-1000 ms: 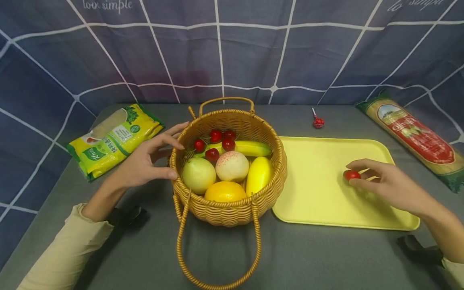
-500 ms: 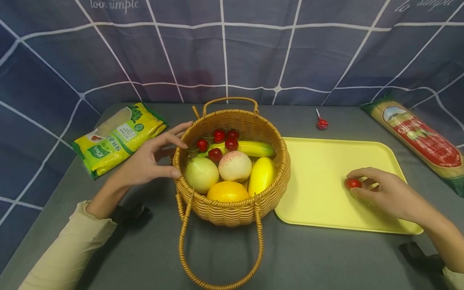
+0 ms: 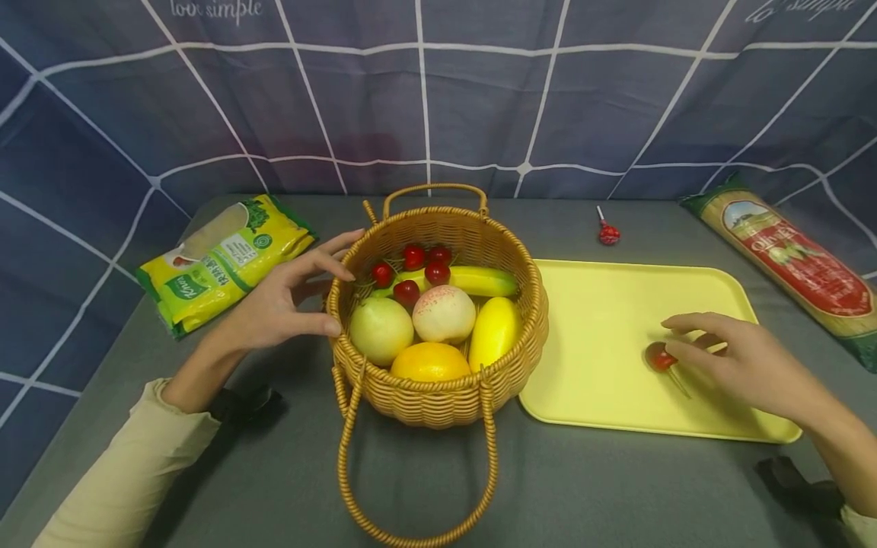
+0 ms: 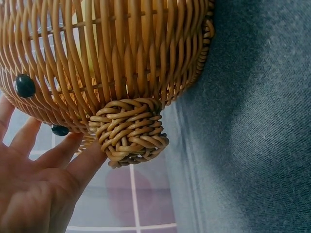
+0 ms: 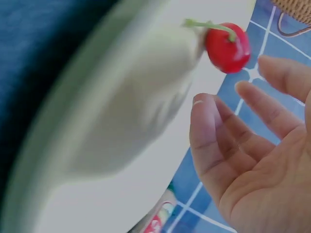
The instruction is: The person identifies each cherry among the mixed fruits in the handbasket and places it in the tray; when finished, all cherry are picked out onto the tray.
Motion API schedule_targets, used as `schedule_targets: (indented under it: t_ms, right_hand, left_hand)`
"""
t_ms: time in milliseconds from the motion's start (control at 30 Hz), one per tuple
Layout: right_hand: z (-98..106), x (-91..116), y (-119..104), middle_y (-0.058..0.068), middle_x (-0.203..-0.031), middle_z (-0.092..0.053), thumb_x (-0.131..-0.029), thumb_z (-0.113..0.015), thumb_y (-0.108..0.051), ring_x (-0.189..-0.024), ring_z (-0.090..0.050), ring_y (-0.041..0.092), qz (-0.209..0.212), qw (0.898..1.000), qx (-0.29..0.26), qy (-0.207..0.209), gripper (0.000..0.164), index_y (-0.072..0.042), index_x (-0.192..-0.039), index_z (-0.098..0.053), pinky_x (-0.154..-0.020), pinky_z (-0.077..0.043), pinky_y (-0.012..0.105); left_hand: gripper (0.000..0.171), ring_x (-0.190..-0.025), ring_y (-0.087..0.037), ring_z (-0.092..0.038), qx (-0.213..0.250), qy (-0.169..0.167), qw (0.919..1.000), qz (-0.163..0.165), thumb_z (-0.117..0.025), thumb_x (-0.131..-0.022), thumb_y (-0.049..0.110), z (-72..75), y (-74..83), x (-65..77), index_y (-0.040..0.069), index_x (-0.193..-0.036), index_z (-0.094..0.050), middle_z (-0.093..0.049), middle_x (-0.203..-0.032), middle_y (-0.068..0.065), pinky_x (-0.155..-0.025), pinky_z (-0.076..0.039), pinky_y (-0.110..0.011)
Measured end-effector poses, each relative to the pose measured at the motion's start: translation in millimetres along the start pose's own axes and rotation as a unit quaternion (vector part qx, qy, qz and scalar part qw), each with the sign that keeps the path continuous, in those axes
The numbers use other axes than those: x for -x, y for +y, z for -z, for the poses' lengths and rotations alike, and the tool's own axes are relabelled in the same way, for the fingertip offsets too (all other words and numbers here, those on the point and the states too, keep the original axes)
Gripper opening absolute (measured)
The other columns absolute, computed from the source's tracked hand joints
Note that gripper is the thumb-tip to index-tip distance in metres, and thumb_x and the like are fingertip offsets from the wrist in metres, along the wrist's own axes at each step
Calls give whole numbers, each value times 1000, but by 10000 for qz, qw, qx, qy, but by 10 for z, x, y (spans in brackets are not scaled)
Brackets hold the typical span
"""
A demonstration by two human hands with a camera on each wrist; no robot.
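A red cherry (image 3: pixel 660 357) with a thin stem lies on the yellow tray (image 3: pixel 589 304). Beside it is my right hand (image 3: pixel 750 365), fingers loosely bent with nothing between them; the right wrist view shows a gap between the fingertips (image 5: pixel 201 99) and the cherry (image 5: pixel 228 48). My left hand (image 3: pixel 277 308) rests against the left side of a wicker basket (image 3: pixel 438 403), its fingers spread along the rim. Inside the basket are several cherries (image 3: pixel 437 272), a banana (image 3: pixel 486 281), a speckled peach (image 3: pixel 444 313), a pale green pear-like fruit (image 3: pixel 381 331), a lemon (image 3: pixel 430 362) and an oval yellow fruit (image 3: pixel 495 335).
A yellow Knorr packet (image 3: pixel 222 262) lies behind the left hand. At the back is a red-wrapped lollipop (image 3: pixel 607 232), and a long Olivella-style pasta pack (image 3: pixel 788 259) lies at the right. A basket handle (image 3: pixel 418 540) hangs down toward the front. Checked cloth (image 3: pixel 479 99) stands behind.
My right hand has let go of the cherry on the tray and moved slightly right, so the stem now shows. The left hand stays at the basket.
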State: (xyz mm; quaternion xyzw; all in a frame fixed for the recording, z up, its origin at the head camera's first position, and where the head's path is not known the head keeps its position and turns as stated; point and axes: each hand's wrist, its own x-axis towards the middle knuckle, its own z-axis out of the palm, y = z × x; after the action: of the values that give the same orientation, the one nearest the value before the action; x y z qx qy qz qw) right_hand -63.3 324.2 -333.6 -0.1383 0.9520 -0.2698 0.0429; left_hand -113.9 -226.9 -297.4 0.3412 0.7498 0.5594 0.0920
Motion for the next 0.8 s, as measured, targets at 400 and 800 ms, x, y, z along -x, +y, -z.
schedule_targets:
  t_ms: [400, 800]
  right_hand:
    - [248, -181, -630, 9, -113, -68, -89, -74, -12, -85, -57, -6, 766, 9952, 275, 544, 33, -8, -121, -66, -67, -46, 11]
    - [265, -583, -1708, -7, -109, -66, -85, -73, 0, -90, -59, 6, 2653, 9607, -324, 751, 33, -10, -116, -68, -72, -50, 19]
  left_hand:
    - [43, -142, -28, -32, 2, -54, 10000, -49, -77, -83, 4, 6, -4, -9, -8, -116, -52, -24, -161, -10, -105, -40, -29]
    - [44, -142, -29, -33, -59, 46, 10000, 24, -80, -82, 6, 1, 2, -6, -7, -114, -54, -26, -160, -9, -104, -42, -30]
